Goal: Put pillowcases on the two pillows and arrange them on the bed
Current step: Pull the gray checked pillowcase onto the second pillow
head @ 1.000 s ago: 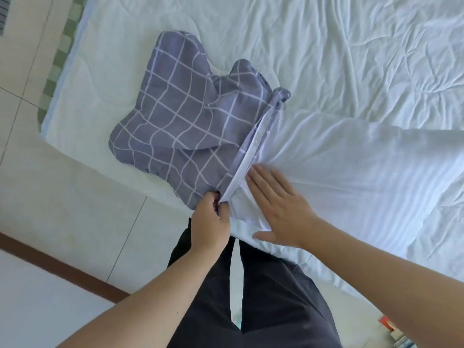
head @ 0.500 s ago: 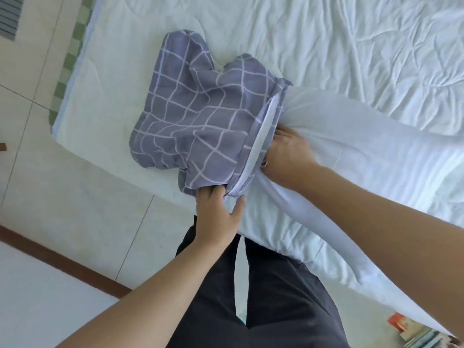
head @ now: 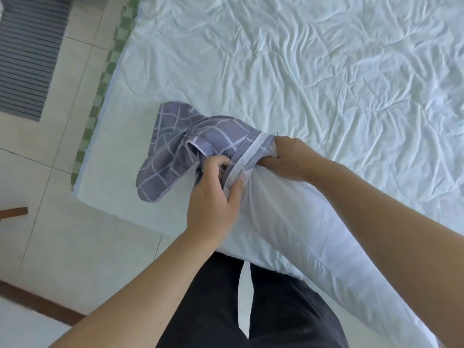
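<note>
At pillowcase hem, both hands clenched

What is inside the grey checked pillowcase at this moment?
The end of the white pillow enters the pillowcase opening, with the right hand at its mouth. How far in the pillow reaches is covered by fabric.

Left hand curled, thumb up; right hand fisted (fingertips seemingly hidden), both forearms outstretched.

At the bed corner, the left hand grips the checked pillowcase opening while the right hand grips the white pillow end just inside it.
</note>
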